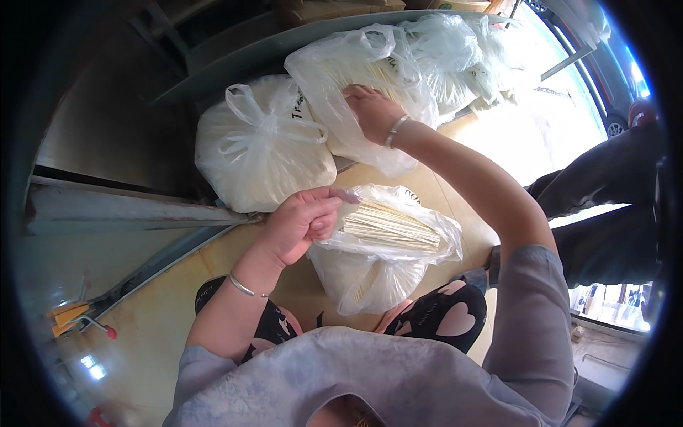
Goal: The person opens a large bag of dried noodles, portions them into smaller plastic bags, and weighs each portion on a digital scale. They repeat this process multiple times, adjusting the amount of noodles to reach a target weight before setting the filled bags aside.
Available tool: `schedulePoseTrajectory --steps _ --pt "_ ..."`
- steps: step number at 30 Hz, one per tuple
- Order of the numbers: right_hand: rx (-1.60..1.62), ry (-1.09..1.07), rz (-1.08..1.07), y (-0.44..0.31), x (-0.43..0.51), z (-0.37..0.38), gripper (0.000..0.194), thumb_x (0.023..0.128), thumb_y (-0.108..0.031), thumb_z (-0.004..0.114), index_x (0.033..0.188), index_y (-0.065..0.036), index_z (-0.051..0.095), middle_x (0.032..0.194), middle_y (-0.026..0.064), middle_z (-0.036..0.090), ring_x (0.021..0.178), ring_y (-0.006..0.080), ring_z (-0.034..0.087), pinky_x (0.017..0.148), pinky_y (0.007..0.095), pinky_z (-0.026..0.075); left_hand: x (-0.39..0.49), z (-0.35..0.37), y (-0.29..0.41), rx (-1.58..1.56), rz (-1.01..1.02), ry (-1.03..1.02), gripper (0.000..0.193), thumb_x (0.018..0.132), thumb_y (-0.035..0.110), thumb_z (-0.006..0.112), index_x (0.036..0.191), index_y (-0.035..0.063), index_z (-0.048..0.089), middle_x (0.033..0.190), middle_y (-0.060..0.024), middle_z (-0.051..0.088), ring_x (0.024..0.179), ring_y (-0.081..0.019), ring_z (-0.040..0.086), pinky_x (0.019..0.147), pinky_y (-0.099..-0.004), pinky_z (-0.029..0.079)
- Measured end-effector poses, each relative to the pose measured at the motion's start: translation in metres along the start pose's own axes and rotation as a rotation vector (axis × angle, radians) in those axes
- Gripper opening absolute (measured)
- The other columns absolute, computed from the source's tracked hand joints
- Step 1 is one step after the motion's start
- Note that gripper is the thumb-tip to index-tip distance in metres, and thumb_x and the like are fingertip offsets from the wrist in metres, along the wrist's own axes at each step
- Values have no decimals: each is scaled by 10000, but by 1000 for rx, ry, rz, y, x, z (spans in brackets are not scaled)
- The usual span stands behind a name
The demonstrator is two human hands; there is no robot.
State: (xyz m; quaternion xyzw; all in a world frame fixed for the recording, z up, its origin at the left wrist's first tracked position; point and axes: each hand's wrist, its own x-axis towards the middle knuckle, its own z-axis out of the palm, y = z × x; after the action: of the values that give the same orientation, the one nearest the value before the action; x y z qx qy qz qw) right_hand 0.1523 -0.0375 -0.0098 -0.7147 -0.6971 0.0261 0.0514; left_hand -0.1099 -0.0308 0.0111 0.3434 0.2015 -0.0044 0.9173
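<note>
My left hand (315,216) pinches the rim of an open plastic bag (368,283) that stands on the floor before me. Inside it lies a bundle of thin, pale sticks (392,227). Farther off, my right hand (376,112) reaches into the mouth of a second open plastic bag (395,152), its fingers over similar pale sticks (368,74); whether they grip any is hidden. A knotted white plastic bag (267,149) with black writing sits to the left of that one.
More filled plastic bags (448,48) stand at the back right. A metal frame bar (139,205) juts in from the left, over the tiled floor (160,299). Another person's dark-clothed legs (603,213) are at the right, with a car (587,64) beyond.
</note>
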Motion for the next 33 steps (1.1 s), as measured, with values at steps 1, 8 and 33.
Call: schedulePoseTrajectory --steps 1,8,33 --pt "-7 -42 41 3 -4 -4 412 771 -72 550 1178 -13 523 1244 135 564 1230 282 495 1002 372 417 0 -1 0 8 -2 -19 253 953 102 456 1116 -14 610 569 85 321 482 -28 270 472 -194 238" --pt "-67 -83 569 34 -6 -8 391 835 -64 471 1225 -40 486 1019 242 635 997 349 625 859 415 511 9 -5 1 -49 -12 -49 258 938 57 448 1125 -23 607 575 86 329 480 -23 267 466 -191 229" --pt "-261 102 50 12 49 40 381 730 -141 656 1090 -30 604 1216 109 543 1224 273 456 999 334 409 11 0 5 -13 2 -51 265 927 39 446 1128 -1 613 581 85 337 487 -17 267 477 -189 226"
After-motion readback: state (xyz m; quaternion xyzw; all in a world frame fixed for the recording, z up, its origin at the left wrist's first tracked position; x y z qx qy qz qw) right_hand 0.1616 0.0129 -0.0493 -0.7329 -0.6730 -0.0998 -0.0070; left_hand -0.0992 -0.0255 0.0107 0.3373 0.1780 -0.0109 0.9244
